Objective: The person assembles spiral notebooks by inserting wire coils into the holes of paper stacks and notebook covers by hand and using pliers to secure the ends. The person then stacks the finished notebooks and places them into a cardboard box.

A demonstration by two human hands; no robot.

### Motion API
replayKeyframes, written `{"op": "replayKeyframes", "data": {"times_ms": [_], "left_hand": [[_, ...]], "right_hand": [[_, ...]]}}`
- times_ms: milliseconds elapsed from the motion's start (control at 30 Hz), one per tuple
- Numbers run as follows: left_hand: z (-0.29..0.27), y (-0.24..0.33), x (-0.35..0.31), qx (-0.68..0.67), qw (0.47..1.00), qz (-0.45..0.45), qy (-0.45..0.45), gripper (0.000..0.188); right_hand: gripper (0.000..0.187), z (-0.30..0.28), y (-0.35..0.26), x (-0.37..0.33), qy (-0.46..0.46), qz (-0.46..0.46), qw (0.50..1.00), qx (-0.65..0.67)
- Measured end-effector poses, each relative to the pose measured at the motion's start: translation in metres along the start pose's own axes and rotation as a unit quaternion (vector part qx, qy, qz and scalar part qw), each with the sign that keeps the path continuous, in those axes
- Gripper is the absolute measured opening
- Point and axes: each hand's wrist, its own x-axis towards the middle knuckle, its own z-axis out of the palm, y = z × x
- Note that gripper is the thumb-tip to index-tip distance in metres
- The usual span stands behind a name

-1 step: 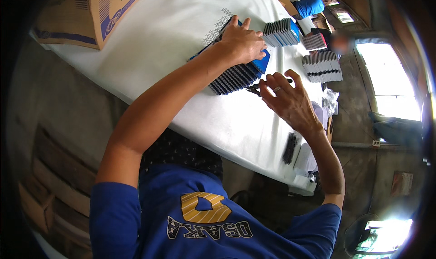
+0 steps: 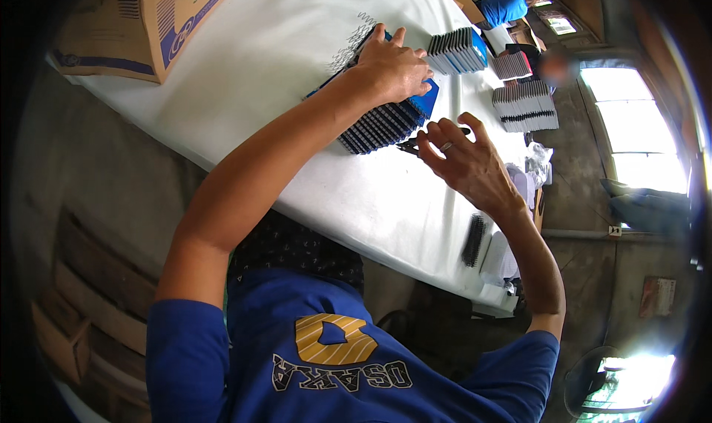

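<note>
A stack of spiral-bound notebooks [image 2: 382, 128] with blue covers and dark coil bindings lies on the white-covered table. My left hand [image 2: 393, 68] rests on top of it, palm down and fingers spread, pressing on a blue cover. In my right hand [image 2: 467, 156] is a dark pair of pliers [image 2: 408, 146], its jaws by the stack's near right corner, at the ends of the bindings. Whether the jaws touch a coil is too small to tell. Past my left fingers, loose coil ends [image 2: 354, 46] stick out from the far side of the stack.
Further stacks of notebooks stand beyond: one blue-covered [image 2: 456, 51], one red-covered [image 2: 513, 65], one pale [image 2: 525, 108]. A cardboard box [image 2: 122, 30] sits at the table's far left. Black coils [image 2: 473, 240] lie near the right end. Other people [image 2: 504, 8] are in the background.
The whole view has shifted very slightly. My right hand and the pliers sit a touch further left; my left hand stays on the notebooks.
</note>
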Motion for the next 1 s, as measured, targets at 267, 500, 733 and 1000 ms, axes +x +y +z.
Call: {"op": "replayKeyframes", "data": {"times_ms": [267, 500, 733, 1000], "left_hand": [[0.002, 0.001, 0.000, 0.011, 1.000, 0.007, 0.003, 0.039], [0.002, -0.003, 0.001, 0.002, 1.000, 0.003, -0.005, 0.040], [0.003, -0.002, -0.001, 0.019, 1.000, 0.004, 0.003, 0.039], [0.003, -0.004, 0.001, 0.013, 1.000, 0.003, 0.001, 0.040]], "right_hand": [[0.013, 0.002, -0.017, 0.003, -0.016, -0.028, 0.999, -0.016], [0.008, -0.008, -0.043, 0.018, -0.162, 0.107, 0.981, -0.022], [0.019, -0.008, 0.004, 0.004, 0.014, -0.007, 1.000, -0.021], [0.013, -0.004, -0.021, 0.005, -0.129, 0.069, 0.988, -0.040]]}}
